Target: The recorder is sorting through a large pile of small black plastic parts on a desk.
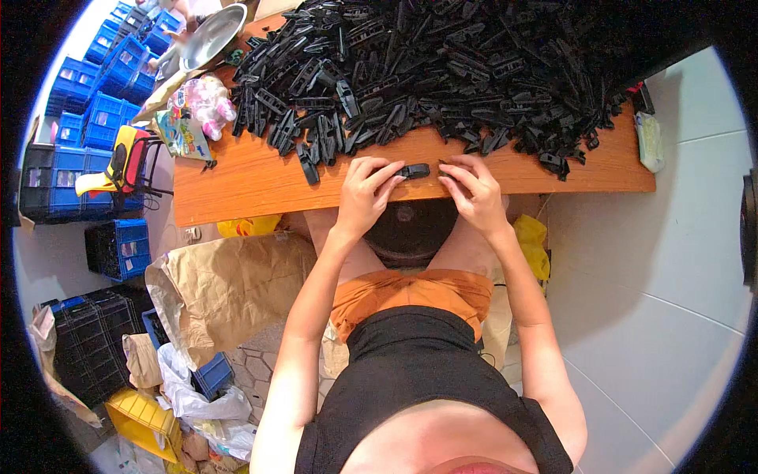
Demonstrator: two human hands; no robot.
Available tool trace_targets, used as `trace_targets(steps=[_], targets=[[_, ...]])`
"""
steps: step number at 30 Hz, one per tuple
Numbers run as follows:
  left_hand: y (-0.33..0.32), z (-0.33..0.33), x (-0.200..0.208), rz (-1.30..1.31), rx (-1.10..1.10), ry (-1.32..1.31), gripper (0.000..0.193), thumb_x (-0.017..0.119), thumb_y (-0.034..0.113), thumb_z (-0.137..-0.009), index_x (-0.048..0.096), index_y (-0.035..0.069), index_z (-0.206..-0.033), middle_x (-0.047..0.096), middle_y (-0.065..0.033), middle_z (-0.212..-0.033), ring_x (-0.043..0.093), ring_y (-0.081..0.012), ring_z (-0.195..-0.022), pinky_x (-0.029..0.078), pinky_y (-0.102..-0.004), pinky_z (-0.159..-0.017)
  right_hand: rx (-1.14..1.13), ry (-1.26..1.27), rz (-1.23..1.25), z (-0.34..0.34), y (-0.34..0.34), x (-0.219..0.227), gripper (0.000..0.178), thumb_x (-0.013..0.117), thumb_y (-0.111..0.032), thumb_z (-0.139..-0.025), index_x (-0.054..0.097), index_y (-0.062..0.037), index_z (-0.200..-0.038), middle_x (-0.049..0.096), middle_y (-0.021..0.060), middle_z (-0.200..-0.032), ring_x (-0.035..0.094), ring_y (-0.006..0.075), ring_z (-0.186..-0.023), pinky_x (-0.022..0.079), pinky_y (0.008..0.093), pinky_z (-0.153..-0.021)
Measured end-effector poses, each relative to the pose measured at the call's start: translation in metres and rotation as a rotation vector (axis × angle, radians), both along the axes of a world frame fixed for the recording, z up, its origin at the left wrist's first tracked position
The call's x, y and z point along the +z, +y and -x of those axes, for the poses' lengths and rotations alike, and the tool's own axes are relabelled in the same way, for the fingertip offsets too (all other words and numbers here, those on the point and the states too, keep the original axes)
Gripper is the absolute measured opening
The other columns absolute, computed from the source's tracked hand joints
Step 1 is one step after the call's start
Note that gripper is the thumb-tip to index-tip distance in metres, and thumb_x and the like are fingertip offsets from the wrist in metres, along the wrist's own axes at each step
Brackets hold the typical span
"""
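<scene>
Near the front edge of the wooden table (245,193), my left hand (367,189) pinches a slim black plastic clip-like part (414,171) by its left end. The part lies level, its right end pointing at my other hand. My right hand (476,191) is closed in a pinch just right of it, with a small dark piece between thumb and fingers, too small to name. A gap separates the two. Beyond both hands spreads a large heap of similar black plastic parts (379,79), and one loose part (307,164) lies at its front left.
On the table's left are a pink-and-white package (207,107) and a metal bowl (213,38). A soft pack (650,142) sits at its right end, by the white wall (655,245). Below are a dark round bin (410,233), a brown paper bag (229,288) and blue crates (110,118).
</scene>
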State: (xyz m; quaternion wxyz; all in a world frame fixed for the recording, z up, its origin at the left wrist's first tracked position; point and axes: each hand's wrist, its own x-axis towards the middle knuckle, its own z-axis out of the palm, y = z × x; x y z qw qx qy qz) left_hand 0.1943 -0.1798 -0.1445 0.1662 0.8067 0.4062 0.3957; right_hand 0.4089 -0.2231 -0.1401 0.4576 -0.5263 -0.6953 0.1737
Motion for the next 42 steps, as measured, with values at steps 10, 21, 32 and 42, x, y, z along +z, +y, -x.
trace_targets(steps=[10, 21, 32, 42], targets=[[0.003, 0.004, 0.0, 0.131, -0.013, -0.09, 0.027, 0.075, 0.005, -0.072, 0.072, 0.007, -0.099, 0.068, -0.0092, -0.089, 0.062, -0.0254, -0.087, 0.05, -0.0336, -0.077, 0.147, 0.085, 0.114, 0.007, 0.012, 0.0, 0.036, 0.069, 0.0, -0.077, 0.066, -0.0057, -0.112, 0.067, 0.0148, -0.106, 0.065, 0.0302, -0.093, 0.051, 0.0353, -0.083], [0.004, 0.005, -0.003, 0.157, -0.043, -0.091, 0.031, 0.075, 0.001, -0.069, 0.072, 0.006, -0.1, 0.069, -0.0085, -0.091, 0.064, -0.0243, -0.088, 0.051, -0.0331, -0.077, 0.255, -0.117, 0.103, -0.002, 0.021, 0.013, 0.042, 0.068, 0.005, -0.073, 0.066, -0.0068, -0.113, 0.064, 0.0118, -0.094, 0.062, 0.0284, -0.086, 0.051, 0.0343, -0.074], [0.002, 0.005, -0.001, 0.177, -0.025, -0.09, 0.028, 0.074, 0.002, -0.072, 0.073, 0.006, -0.099, 0.069, -0.0097, -0.09, 0.064, -0.0241, -0.086, 0.05, -0.0322, -0.075, 0.333, -0.005, 0.148, -0.004, 0.026, 0.006, 0.047, 0.063, 0.01, -0.074, 0.064, -0.0066, -0.118, 0.063, 0.0135, -0.098, 0.063, 0.0295, -0.09, 0.052, 0.0355, -0.075], [0.011, 0.004, 0.005, 0.014, -0.164, 0.038, 0.026, 0.073, 0.011, -0.076, 0.071, 0.008, -0.102, 0.067, -0.0082, -0.092, 0.061, -0.0259, -0.09, 0.048, -0.0358, -0.081, 0.33, -0.038, 0.032, 0.004, 0.011, -0.003, 0.044, 0.064, 0.007, -0.073, 0.064, -0.0068, -0.115, 0.062, 0.0135, -0.1, 0.06, 0.0314, -0.093, 0.05, 0.0377, -0.079]])
